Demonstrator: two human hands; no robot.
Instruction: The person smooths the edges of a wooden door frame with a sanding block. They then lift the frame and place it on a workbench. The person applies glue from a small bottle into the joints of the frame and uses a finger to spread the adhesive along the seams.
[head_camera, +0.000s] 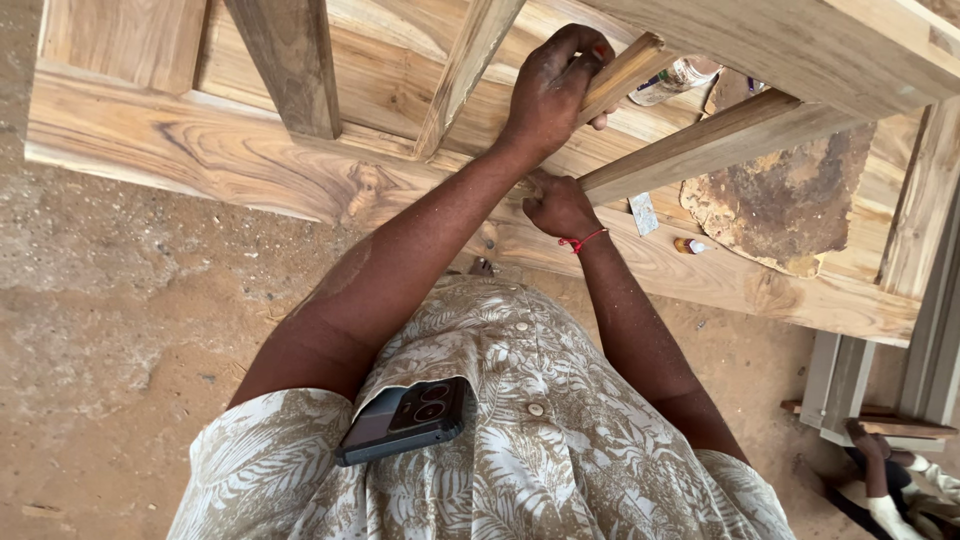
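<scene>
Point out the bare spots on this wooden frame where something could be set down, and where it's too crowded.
Free: the broad bottom rail left of the left hand, and its stretch below the rough slab. Crowded: around the right hand, where the slanted bar, a small paper scrap and a little bottle lie close.

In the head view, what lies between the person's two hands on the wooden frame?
Head view: between the left hand, gripping a short wooden strip, and the right hand, at the end of a slanted wooden bar, only the left wrist and pale frame board show.
</scene>
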